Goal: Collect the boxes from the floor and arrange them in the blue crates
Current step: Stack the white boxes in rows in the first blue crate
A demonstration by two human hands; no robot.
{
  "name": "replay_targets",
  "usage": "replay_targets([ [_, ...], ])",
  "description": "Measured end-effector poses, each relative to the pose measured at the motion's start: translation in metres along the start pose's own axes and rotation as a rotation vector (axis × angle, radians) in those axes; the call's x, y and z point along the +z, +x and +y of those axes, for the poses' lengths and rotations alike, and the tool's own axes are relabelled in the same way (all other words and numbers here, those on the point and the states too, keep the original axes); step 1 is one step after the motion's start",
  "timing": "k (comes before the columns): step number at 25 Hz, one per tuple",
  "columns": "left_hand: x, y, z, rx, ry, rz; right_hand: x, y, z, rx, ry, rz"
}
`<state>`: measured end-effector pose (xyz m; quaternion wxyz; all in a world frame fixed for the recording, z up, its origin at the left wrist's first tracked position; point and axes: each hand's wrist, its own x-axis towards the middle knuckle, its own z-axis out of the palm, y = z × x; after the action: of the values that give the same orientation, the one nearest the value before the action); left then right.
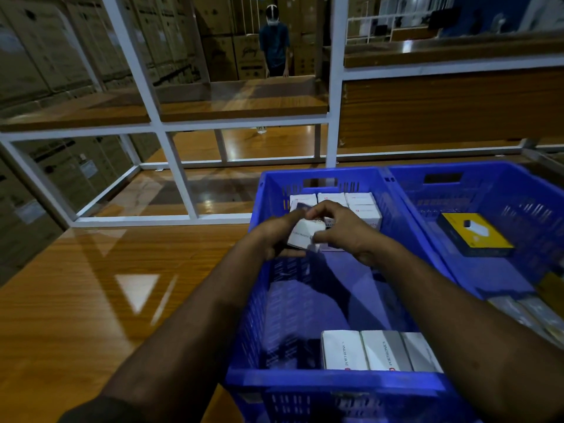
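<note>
Both my hands reach into the near blue crate [335,384] and hold one small white box [300,236] between them, above the crate's floor. My left hand [279,236] grips its left side and my right hand [345,230] pinches its right edge. Behind the held box, a row of white boxes [361,204] stands against the crate's far wall. Three more white boxes [378,351] stand along the near wall. A second blue crate [494,172] on the right holds a yellow and black box [474,233].
The crates rest on a glossy wooden surface [91,300]. A white metal rack frame [183,184] with wooden shelves rises behind them. Another person [274,44] stands beyond the rack in front of stacked cardboard cartons. More packages [537,312] lie at the right edge.
</note>
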<state>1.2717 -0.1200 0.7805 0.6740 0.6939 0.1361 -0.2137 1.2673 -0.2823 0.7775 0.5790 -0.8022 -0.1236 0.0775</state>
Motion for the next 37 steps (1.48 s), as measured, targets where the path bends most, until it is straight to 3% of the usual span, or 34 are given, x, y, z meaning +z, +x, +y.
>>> replay_targets([
  [4,-0.001,0.002,-0.002,0.023,-0.032,-0.005,-0.006,0.009,0.001,0.15,0.345,0.31],
  [7,-0.003,0.001,-0.001,0.044,-0.065,-0.046,-0.009,0.01,0.008,0.314,0.42,0.209],
  [10,-0.002,-0.002,-0.001,0.061,-0.075,-0.078,-0.003,0.007,0.008,0.327,0.494,0.066],
  [16,-0.002,-0.004,-0.001,0.103,-0.138,-0.017,-0.009,0.01,0.009,0.313,0.627,0.163],
  [20,-0.002,-0.007,0.005,0.303,-0.333,0.092,-0.017,0.009,0.001,0.26,0.614,0.195],
  [22,-0.003,-0.005,0.006,0.43,-0.223,0.153,-0.02,0.009,0.001,0.289,0.552,0.211],
  [24,-0.002,-0.004,0.003,0.547,0.032,0.22,-0.018,0.005,0.002,0.36,0.498,0.152],
  [27,0.001,0.0,0.0,0.617,0.162,0.185,-0.006,0.0,0.009,0.464,0.419,0.033],
  [32,0.004,0.012,-0.004,0.589,0.08,0.205,0.006,-0.001,0.019,0.646,0.647,-0.062],
  [35,0.004,0.029,-0.011,0.508,0.239,0.32,0.009,-0.002,0.02,0.663,0.722,-0.025],
  [37,0.001,0.037,-0.014,0.437,0.326,0.301,0.01,-0.001,0.022,0.655,0.703,0.024],
])
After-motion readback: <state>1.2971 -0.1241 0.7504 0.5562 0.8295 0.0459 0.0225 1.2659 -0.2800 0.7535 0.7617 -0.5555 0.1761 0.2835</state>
